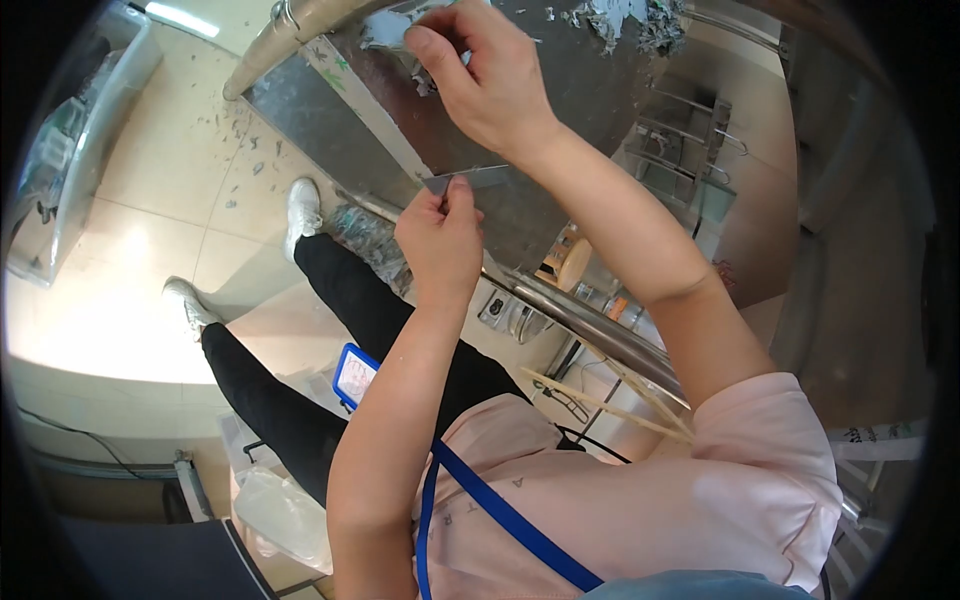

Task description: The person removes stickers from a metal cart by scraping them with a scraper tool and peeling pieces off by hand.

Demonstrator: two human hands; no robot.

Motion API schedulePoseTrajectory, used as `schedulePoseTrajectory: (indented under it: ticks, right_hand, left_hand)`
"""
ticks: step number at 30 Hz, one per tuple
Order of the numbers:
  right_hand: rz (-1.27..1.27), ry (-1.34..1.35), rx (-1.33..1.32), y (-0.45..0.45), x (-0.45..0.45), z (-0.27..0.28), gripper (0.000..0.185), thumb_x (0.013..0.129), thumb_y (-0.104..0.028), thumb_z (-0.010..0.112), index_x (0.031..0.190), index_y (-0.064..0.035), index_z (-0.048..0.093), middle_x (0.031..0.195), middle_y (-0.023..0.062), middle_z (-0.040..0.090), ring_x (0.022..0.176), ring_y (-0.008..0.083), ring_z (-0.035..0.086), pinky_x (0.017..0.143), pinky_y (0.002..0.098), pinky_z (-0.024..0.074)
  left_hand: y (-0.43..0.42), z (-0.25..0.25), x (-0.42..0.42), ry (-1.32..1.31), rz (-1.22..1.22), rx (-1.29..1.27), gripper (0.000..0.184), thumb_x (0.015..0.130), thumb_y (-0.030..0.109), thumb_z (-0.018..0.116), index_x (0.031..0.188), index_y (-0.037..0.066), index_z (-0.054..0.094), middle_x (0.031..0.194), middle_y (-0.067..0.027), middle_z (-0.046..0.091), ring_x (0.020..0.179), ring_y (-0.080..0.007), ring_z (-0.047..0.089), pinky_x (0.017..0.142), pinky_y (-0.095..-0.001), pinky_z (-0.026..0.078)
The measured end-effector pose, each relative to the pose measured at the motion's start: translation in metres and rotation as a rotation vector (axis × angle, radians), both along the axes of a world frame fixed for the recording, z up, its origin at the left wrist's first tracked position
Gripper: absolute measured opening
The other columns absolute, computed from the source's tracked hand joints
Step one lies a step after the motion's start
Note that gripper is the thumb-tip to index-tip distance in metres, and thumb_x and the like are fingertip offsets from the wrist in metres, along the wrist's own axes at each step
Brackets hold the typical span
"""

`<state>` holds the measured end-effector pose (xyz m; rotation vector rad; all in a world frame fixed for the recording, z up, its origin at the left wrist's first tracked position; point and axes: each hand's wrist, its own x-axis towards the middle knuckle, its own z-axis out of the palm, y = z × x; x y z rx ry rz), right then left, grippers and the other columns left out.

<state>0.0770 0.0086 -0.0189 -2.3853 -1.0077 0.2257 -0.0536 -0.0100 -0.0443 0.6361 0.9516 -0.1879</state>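
Observation:
My left hand [442,240] is closed, its thumb and finger pinching a small thin grey piece [438,185] near the front edge of a metal table [520,225]. Farther in over the table, my right hand [490,80] is raised with its fingers curled and the thumb near the index finger; what it holds, if anything, is too small to make out. Behind the right hand lie light grey scraps [388,30] on the tabletop. Another heap of grey scraps [625,20] is at the far edge.
A clear plastic bin [95,130] with items inside stands on the floor at the left. Small scraps [255,165] are scattered on the floor. A metal rail [590,335] runs along the table's near side. A metal rack [690,140] stands at the right.

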Motion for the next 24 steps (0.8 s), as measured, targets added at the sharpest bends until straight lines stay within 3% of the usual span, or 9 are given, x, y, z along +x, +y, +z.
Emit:
schedulePoseTrajectory:
  ticks: [4, 5, 8, 11, 14, 17, 21, 24]
  right_hand:
    - [0.273, -0.035, -0.063, 0.01, 0.01, 0.003, 0.032, 0.07, -0.019, 0.062, 0.093, -0.0016, 0.048, 0.078, 0.0182, 0.051, 0.071, 0.031, 0.051, 0.059, 0.0364, 0.0405]
    - [0.218, 0.034, -0.176, 0.01, 0.01, -0.002, 0.03, 0.069, -0.018, 0.062, 0.09, -0.0004, 0.05, 0.074, 0.0175, 0.051, 0.069, 0.0318, 0.051, 0.06, 0.0372, 0.0404]
    - [0.258, 0.157, -0.174, 0.015, 0.013, -0.004, 0.024, 0.068, -0.014, 0.061, 0.084, 0.0007, 0.052, 0.07, 0.017, 0.052, 0.067, 0.0336, 0.051, 0.06, 0.0378, 0.0402]
    - [0.309, 0.031, 0.06, 0.016, 0.02, -0.014, 0.016, 0.067, -0.01, 0.06, 0.078, 0.0006, 0.054, 0.069, 0.0162, 0.054, 0.067, 0.034, 0.052, 0.06, 0.0377, 0.0404]
    - [0.175, -0.01, 0.153, 0.018, 0.01, -0.008, 0.011, 0.069, -0.007, 0.057, 0.077, 0.0012, 0.055, 0.068, 0.0174, 0.055, 0.065, 0.0334, 0.053, 0.057, 0.0365, 0.0409]
    - [-0.026, 0.155, 0.057, 0.013, 0.007, -0.005, 0.01, 0.072, -0.006, 0.053, 0.075, 0.003, 0.055, 0.064, 0.0187, 0.054, 0.062, 0.0337, 0.054, 0.054, 0.0357, 0.0408]
    - [-0.114, 0.145, -0.053, 0.006, 0.009, -0.004, 0.012, 0.074, -0.008, 0.053, 0.079, 0.0023, 0.055, 0.064, 0.0187, 0.053, 0.061, 0.0328, 0.054, 0.054, 0.0361, 0.0402]
    - [0.089, 0.049, 0.108, 0.013, 0.009, -0.004, 0.015, 0.073, -0.01, 0.055, 0.084, 0.0004, 0.055, 0.071, 0.0179, 0.055, 0.064, 0.0323, 0.054, 0.056, 0.0361, 0.0403]
  left_hand:
    - [0.001, 0.003, 0.001, 0.022, -0.018, 0.011, 0.025, 0.08, 0.019, 0.05, 0.064, 0.001, 0.053, 0.052, -0.0022, 0.049, 0.043, -0.0072, 0.045, 0.041, -0.0204, 0.035]
    - [0.001, 0.002, 0.0, 0.024, -0.033, 0.021, 0.025, 0.08, 0.019, 0.05, 0.064, 0.001, 0.053, 0.052, -0.0023, 0.049, 0.043, -0.0073, 0.045, 0.041, -0.0204, 0.035]
    - [0.001, -0.001, 0.0, 0.015, -0.029, 0.032, 0.025, 0.08, 0.019, 0.05, 0.064, 0.0, 0.053, 0.051, -0.0024, 0.049, 0.043, -0.0075, 0.045, 0.041, -0.0207, 0.035]
    - [-0.007, -0.005, -0.001, 0.012, 0.005, 0.066, 0.026, 0.08, 0.02, 0.051, 0.063, 0.0, 0.053, 0.05, -0.0025, 0.049, 0.042, -0.0077, 0.045, 0.041, -0.0209, 0.035]
    - [-0.009, -0.003, 0.001, 0.015, 0.036, 0.073, 0.027, 0.08, 0.021, 0.051, 0.063, 0.0, 0.053, 0.05, -0.0026, 0.049, 0.042, -0.0076, 0.045, 0.041, -0.021, 0.035]
    - [-0.008, -0.004, -0.002, 0.015, 0.007, 0.093, 0.026, 0.08, 0.02, 0.051, 0.063, 0.0, 0.053, 0.05, -0.0026, 0.049, 0.042, -0.0074, 0.045, 0.041, -0.0209, 0.035]
    - [-0.006, -0.002, 0.0, 0.019, 0.028, 0.062, 0.024, 0.08, 0.017, 0.051, 0.065, -0.001, 0.053, 0.049, -0.0007, 0.047, 0.044, -0.0057, 0.041, 0.043, -0.0223, 0.033]
    - [-0.006, 0.0, 0.002, 0.04, 0.032, 0.069, 0.025, 0.08, 0.017, 0.051, 0.064, -0.001, 0.053, 0.049, -0.0008, 0.047, 0.044, -0.0058, 0.041, 0.043, -0.0223, 0.033]
